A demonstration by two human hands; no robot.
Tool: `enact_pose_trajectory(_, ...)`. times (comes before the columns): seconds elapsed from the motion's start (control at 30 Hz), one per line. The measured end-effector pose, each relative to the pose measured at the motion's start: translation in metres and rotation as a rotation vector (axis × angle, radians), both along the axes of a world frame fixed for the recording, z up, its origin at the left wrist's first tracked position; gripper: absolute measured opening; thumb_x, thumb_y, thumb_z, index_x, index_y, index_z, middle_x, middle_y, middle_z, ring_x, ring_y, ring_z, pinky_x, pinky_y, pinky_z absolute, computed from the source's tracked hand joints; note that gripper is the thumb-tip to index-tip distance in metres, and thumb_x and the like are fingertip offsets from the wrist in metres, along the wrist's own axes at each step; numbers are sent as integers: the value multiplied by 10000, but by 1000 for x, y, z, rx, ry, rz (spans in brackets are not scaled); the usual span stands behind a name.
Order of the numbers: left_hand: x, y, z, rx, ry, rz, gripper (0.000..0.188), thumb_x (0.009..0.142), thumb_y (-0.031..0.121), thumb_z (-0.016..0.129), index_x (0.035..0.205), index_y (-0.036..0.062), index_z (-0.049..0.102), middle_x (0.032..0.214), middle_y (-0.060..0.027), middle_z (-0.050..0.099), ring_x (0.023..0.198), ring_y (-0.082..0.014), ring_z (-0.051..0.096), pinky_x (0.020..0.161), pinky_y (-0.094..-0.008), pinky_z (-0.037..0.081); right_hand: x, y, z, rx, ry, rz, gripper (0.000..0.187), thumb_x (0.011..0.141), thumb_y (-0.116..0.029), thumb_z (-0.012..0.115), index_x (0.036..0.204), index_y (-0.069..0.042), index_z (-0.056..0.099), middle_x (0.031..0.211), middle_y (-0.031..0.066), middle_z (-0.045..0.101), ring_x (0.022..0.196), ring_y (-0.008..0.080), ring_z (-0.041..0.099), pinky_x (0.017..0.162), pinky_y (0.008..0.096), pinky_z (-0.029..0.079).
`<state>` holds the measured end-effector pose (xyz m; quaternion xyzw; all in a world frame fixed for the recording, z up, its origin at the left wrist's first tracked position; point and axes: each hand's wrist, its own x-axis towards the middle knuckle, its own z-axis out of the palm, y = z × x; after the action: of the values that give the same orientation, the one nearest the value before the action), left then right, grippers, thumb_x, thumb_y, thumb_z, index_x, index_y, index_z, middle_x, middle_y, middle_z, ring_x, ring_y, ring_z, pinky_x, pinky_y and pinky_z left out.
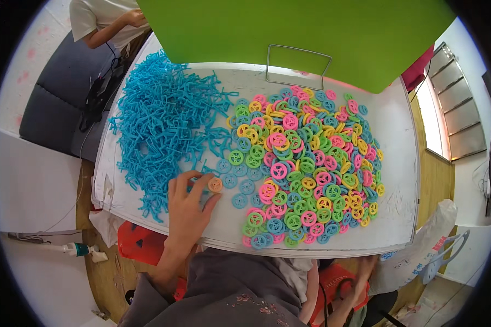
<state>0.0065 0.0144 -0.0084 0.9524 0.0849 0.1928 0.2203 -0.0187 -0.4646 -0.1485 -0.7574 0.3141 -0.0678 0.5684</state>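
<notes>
Pinching a small round orange piece (215,185) btwn thumb & fingertips, my L hand (191,197) extends fwd over the surface (399,163), back of hand up, forearm angling in from lower L. Piece sits btwn the blue stick pile (163,117) & some flat blue wheels (239,200); mixed-colour wheels (311,182) heap farther R. R hand (367,266) is low, at the near edge, partly hidden; can't tell its grip.

At four o'clock, a white plastic bag (402,268) bears red and blue printing, too small and creased to read fully. At five o'clock, a red bag (329,276) carries lettering, partly hidden.
</notes>
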Motion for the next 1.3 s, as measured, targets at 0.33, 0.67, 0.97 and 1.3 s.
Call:
enact_pose_trajectory(0.33, 0, 17, -9, -98, -154, 46, 384, 739, 9, 706, 1108, 75, 624, 1049, -93, 548, 903, -273, 511, 776, -359, 433, -41, 138, 88, -185, -54, 151, 220, 837, 5, 607, 1053, 46, 621, 770, 48, 616, 650, 129, 562, 604, 270, 452)
enact_pose_trajectory(0.67, -1, 29, -21, -57, -171, 53, 172, 749, -14, 684, 903, 49, 645, 886, -84, 569, 799, -262, 530, 689, -356, 432, 13, 227, 144, -610, -617, 1256, 329, 672, -147, 785, 993, -164, 711, 868, 11, 563, 748, 203, 505, 662, 328, 396)
enact_pose_trajectory(0.97, 5, 26, 6, -248, -333, 78, 81, 841, -36, 604, 903, 16, 610, 916, -76, 635, 786, -181, 593, 680, -275, 460, 50, 257, 130, -705, -694, 1132, 301, 730, -109, 747, 1027, -135, 699, 883, 48, 558, 807, 231, 533, 704, 353, 442)
enact_pose_trajectory(1.3, 70, -26, 23, -1110, -118, -323, 81, 898, 51, 606, 968, 14, 588, 873, -23, 628, 773, -64, 568, 667, -211, 453, 156, 284, 188, 189, -359, 1214, 408, 855, -53, 661, 1242, -24, 534, 1086, 71, 641, 929, 131, 637, 806, 273, 530)
